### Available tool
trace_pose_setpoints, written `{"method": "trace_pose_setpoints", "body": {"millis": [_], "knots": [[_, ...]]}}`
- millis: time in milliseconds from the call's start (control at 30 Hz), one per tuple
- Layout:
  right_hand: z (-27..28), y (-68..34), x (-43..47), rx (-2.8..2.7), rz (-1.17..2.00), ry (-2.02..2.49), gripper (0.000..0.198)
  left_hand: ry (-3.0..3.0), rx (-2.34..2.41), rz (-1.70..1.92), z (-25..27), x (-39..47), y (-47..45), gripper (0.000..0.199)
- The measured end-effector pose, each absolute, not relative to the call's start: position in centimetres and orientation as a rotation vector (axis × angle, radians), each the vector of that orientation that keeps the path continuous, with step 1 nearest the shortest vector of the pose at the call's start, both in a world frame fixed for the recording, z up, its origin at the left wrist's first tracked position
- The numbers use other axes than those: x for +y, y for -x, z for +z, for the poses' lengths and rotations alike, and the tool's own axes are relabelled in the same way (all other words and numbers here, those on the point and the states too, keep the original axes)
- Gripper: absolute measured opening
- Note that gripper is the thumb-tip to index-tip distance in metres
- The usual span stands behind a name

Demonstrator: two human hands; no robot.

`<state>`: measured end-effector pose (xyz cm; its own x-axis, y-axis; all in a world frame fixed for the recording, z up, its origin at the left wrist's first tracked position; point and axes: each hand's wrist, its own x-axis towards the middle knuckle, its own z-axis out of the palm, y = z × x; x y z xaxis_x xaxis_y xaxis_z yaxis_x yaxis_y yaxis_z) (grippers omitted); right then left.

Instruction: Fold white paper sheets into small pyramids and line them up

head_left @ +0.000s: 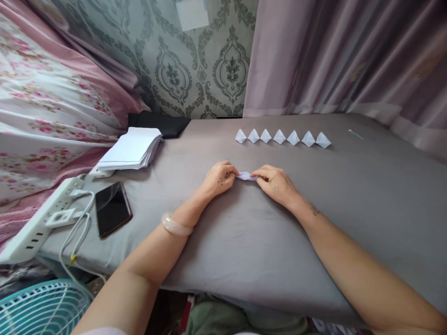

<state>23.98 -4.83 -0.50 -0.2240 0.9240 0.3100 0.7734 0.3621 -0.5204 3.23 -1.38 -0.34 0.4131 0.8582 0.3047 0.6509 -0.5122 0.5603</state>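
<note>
Between my two hands is a small folded white paper piece [246, 176], held by its two ends just above the grey cloth. My left hand [220, 179] pinches its left end between thumb and fingers. At the right end, my right hand [275, 182] pinches it in the same way. Its middle shows between the fingertips, and the ends are covered by them. Beyond the hands, several folded white paper boats [279, 136] stand upright in a row, their peaks pointing up.
A stack of white paper [131, 146] lies at the left, by a black flat item [174, 125]. Nearer are a phone [113, 209], a white power strip [42, 223] with cables and a teal fan [42, 307]. A thin white stick [356, 134] lies at far right.
</note>
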Motion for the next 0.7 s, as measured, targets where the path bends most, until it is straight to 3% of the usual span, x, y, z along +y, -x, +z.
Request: {"method": "trace_pose_setpoints", "body": {"millis": [133,267,533,700], "knots": [[0.2,-24.0,-5.5,-2.209,0.191,1.487,0.034,-2.287,1.409,0.757,0.0,-1.7,-3.5,0.026],[0.9,-23.6,-6.1,-2.32,0.151,1.51,0.029,-2.27,1.521,0.756,-0.1,-1.8,-4.2,0.036],[0.3,-22.5,-5.6,-2.099,0.169,1.67,0.026,-2.318,1.502,0.783,-0.8,-1.8,-5.1,0.015],[0.0,-22.3,-5.3,-1.981,0.232,1.74,0.025,-2.358,1.477,0.707,-0.7,-2.3,-5.1,0.021]]}}
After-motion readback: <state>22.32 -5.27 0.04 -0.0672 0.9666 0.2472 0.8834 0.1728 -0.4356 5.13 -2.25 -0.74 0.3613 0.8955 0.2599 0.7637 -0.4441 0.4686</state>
